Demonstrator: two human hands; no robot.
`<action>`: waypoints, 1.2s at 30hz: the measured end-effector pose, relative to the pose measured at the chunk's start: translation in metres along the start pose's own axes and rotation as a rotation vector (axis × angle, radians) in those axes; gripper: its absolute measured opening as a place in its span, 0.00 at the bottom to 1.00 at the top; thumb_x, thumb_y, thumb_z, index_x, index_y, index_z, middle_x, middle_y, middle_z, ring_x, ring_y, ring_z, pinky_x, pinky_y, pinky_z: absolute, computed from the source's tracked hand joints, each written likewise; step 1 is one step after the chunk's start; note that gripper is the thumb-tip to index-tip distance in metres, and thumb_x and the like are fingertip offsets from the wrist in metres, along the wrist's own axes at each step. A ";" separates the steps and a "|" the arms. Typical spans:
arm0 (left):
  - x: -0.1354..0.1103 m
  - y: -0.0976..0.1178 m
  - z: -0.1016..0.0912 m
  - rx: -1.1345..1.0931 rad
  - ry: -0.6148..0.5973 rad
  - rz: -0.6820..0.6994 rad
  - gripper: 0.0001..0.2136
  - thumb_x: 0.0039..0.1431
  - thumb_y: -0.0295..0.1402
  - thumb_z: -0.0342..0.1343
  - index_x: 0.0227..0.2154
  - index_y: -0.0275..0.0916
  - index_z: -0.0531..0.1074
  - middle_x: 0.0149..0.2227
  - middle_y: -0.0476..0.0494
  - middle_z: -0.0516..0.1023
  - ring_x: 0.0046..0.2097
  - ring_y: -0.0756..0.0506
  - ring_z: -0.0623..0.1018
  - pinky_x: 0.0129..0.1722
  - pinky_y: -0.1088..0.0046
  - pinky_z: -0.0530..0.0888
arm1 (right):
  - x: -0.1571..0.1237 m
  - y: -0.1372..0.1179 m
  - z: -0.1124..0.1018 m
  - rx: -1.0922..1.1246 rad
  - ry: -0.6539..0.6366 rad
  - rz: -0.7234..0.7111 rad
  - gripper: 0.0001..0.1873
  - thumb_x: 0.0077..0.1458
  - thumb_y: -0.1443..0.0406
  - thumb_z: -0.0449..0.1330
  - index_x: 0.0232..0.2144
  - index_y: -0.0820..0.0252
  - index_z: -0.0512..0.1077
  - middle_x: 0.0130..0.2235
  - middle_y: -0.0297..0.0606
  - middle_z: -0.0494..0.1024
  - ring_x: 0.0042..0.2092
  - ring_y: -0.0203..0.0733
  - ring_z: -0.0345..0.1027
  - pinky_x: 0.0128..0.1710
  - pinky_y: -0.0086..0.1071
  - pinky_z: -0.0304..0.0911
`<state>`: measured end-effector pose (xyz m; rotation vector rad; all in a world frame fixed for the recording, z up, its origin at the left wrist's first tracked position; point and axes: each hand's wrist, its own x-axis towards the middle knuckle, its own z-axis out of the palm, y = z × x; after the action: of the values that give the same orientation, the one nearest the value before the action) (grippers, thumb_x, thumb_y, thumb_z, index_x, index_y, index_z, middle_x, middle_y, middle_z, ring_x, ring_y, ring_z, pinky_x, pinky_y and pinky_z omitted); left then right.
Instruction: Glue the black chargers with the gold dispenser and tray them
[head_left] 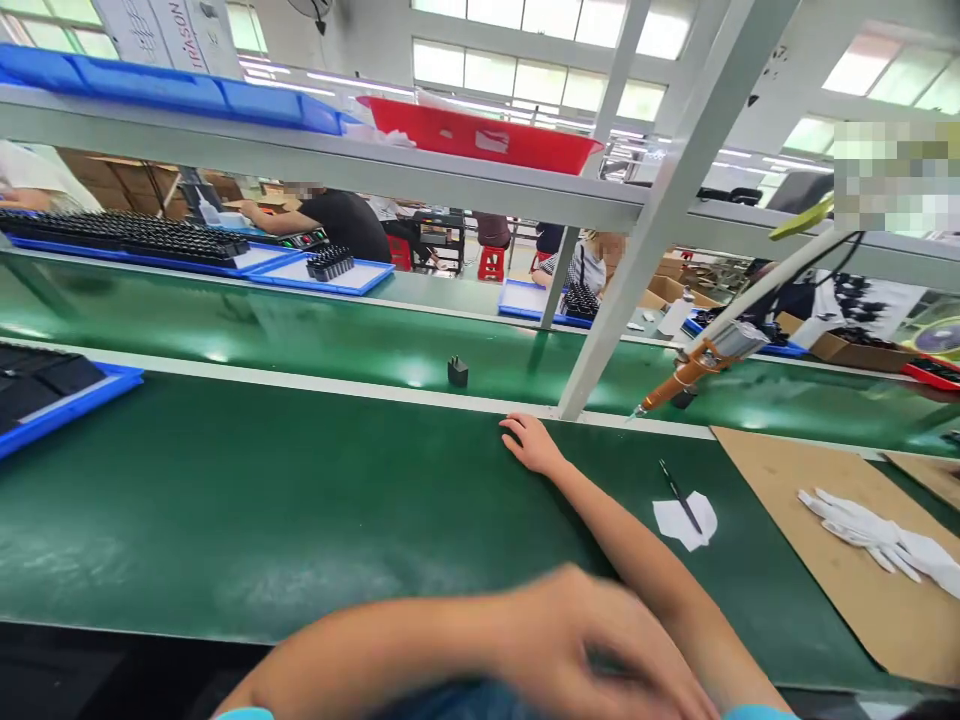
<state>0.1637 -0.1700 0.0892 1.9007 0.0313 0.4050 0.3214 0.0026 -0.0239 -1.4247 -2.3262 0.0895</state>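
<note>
My right hand rests at the far edge of the green tabletop, by the foot of a white post. Its fingers are slightly bent and apart, with nothing in them. Low in the view, my left hand is blurred and crosses in front of my right forearm. A gap shows between its thumb and fingers, and I see no object there; the fingertips run toward the bottom edge. Beyond my right hand, a small black plug adapter stands prongs-up on the green conveyor belt.
A black pen lies on white paper. White gloves lie on cardboard. An orange-handled tool hangs at right. A blue tray holds black parts at left. Overhead runs a shelf; people sit across the belt.
</note>
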 end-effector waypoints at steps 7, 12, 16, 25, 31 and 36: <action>-0.039 -0.116 -0.224 0.531 1.051 -0.630 0.22 0.53 0.36 0.59 0.52 0.38 0.66 0.53 0.35 0.70 0.59 0.37 0.67 0.60 0.56 0.62 | 0.001 0.006 0.008 0.108 0.071 0.013 0.16 0.61 0.59 0.50 0.48 0.56 0.70 0.52 0.44 0.70 0.55 0.46 0.63 0.56 0.47 0.60; -0.042 -0.163 -0.303 0.605 1.132 -0.817 0.36 0.46 0.37 0.65 0.56 0.32 0.59 0.56 0.25 0.66 0.61 0.30 0.62 0.59 0.50 0.59 | 0.003 0.008 0.005 0.201 0.107 0.038 0.12 0.61 0.61 0.51 0.42 0.56 0.72 0.49 0.41 0.73 0.53 0.43 0.66 0.55 0.44 0.62; -0.034 -0.171 -0.310 0.567 1.070 -0.829 0.30 0.49 0.42 0.62 0.53 0.34 0.62 0.50 0.30 0.73 0.54 0.34 0.72 0.52 0.58 0.67 | 0.004 0.007 0.002 0.261 0.129 0.069 0.11 0.61 0.62 0.51 0.38 0.57 0.72 0.48 0.40 0.75 0.53 0.42 0.67 0.55 0.43 0.62; -0.071 -0.113 -0.204 0.322 0.418 -0.562 0.31 0.46 0.36 0.64 0.53 0.41 0.59 0.54 0.41 0.71 0.53 0.43 0.72 0.56 0.64 0.66 | 0.002 -0.005 -0.011 0.433 0.101 0.132 0.18 0.62 0.57 0.49 0.49 0.59 0.69 0.48 0.43 0.74 0.51 0.41 0.69 0.54 0.41 0.64; -0.087 -0.110 -0.162 0.147 0.439 -0.439 0.31 0.51 0.34 0.59 0.58 0.41 0.57 0.61 0.38 0.62 0.59 0.42 0.67 0.60 0.61 0.63 | -0.007 -0.034 -0.017 0.484 -0.040 -0.030 0.21 0.59 0.55 0.53 0.52 0.56 0.67 0.52 0.40 0.72 0.53 0.39 0.67 0.55 0.37 0.63; -0.072 -0.114 -0.155 0.406 0.659 -0.520 0.21 0.58 0.43 0.54 0.52 0.41 0.68 0.53 0.42 0.72 0.54 0.42 0.71 0.57 0.61 0.66 | -0.007 -0.051 -0.003 0.364 -0.072 -0.041 0.30 0.51 0.50 0.61 0.53 0.57 0.66 0.53 0.43 0.70 0.56 0.49 0.61 0.60 0.50 0.54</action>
<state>0.0703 -0.0037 0.0131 1.9716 1.0885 0.6790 0.2825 -0.0286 -0.0096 -1.2077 -2.2479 0.5309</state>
